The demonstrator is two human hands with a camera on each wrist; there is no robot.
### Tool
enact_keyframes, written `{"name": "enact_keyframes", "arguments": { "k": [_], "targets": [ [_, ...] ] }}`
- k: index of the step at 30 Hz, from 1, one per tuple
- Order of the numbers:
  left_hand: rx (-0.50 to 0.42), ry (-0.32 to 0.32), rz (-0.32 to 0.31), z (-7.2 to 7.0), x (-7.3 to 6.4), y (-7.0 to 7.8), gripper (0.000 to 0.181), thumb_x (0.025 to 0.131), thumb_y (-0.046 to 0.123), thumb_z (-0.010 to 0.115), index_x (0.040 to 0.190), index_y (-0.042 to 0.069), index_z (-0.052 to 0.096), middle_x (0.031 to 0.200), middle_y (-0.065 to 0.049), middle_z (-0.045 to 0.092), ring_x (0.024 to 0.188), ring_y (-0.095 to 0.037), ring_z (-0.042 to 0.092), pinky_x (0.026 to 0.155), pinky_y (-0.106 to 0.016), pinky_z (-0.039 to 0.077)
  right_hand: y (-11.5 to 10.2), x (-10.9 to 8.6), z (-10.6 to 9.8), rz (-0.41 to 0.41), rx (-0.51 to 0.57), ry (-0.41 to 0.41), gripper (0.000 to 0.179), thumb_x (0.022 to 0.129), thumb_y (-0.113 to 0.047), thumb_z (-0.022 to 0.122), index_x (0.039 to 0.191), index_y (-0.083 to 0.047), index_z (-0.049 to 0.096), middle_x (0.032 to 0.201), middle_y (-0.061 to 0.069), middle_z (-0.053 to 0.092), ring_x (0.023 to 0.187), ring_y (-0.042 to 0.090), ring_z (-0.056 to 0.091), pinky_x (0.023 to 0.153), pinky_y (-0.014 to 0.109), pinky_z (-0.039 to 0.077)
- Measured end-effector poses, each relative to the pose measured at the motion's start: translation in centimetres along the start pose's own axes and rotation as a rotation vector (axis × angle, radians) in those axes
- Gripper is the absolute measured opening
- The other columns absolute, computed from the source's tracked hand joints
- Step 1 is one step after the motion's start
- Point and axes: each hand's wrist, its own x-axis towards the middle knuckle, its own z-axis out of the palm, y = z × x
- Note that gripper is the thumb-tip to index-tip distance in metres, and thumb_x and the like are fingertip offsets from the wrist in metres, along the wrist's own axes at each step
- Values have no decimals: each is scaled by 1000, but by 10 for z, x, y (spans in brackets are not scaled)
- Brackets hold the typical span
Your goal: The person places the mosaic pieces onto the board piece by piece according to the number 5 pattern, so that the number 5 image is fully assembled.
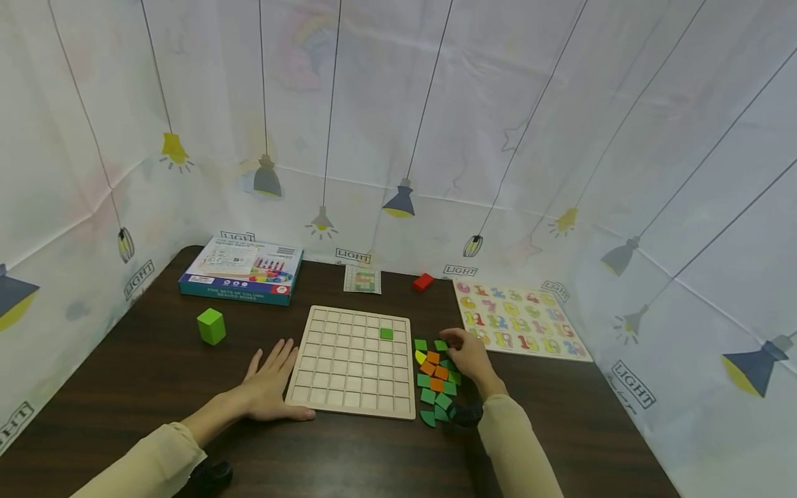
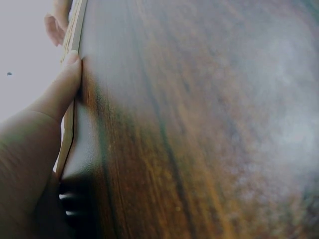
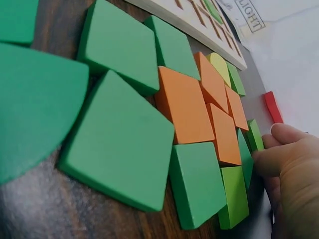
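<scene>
My left hand (image 1: 272, 389) lies with spread fingers along the left side of a wooden grid board (image 1: 351, 363). Its thumb (image 2: 70, 82) presses against the board's near edge, seen in the left wrist view. One green square tile (image 1: 386, 334) sits in a cell toward the board's upper right. Right of the board, my right hand (image 1: 470, 356) reaches to the far end of a group of loose tiles. Between its thumb and fingers it pinches the edge of a green square tile (image 3: 255, 135). Orange tiles (image 3: 185, 105) and a green quarter-round tile (image 3: 37, 109) lie nearer the wrist.
A green block (image 1: 212, 326) stands at left, before a boxed set (image 1: 241, 270). Behind the board are a small pattern card (image 1: 362, 279) and a red block (image 1: 423, 281). A number board (image 1: 519, 318) lies right of the right hand. Printed curtains enclose the table's back and sides.
</scene>
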Motion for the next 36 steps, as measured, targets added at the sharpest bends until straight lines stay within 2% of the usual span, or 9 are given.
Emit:
{"name": "enact_keyframes", "arguments": {
  "k": [3,10,20,24,31,36],
  "targets": [
    [-4,19,8,3,1,-3,129,63,84,56,150,-2,15,155,-21,3,142,-36,-2,105,-61,-6,1,0,1,15,2,15,30,86,3,64,114,-7,65,110,10,63,99,26,60,84,45,48],
    [-18,7,8,1,-2,-1,129,64,82,58,150,-3,13,155,-22,3,142,-36,-3,105,-61,-8,3,2,5,7,17,64,27,84,1,67,110,-5,66,105,10,65,95,25,61,82,43,49],
    [12,18,-2,8,3,-8,130,63,86,54,151,1,11,156,-18,1,142,-33,-2,105,-60,-5,-11,7,14,-21,57,138,25,84,1,67,109,-1,67,102,12,66,92,26,61,78,43,50],
    [8,5,-4,5,2,-4,129,64,84,56,151,0,12,156,-19,2,142,-34,-3,106,-60,-6,-20,11,22,-36,82,156,27,83,2,68,110,-2,67,102,10,67,92,24,62,77,40,51],
    [-54,13,27,-4,-4,5,126,66,75,64,147,-8,15,153,-28,6,140,-42,0,103,-65,-6,-45,16,37,-47,123,122,27,85,0,67,112,-4,67,103,7,66,92,22,61,77,38,51],
    [-30,6,0,0,-1,1,130,64,83,57,150,-3,11,155,-23,3,142,-36,-3,105,-61,-8,-63,19,48,-88,126,101,27,84,2,66,110,-4,67,103,8,66,93,22,60,80,38,50]
  ]
}}
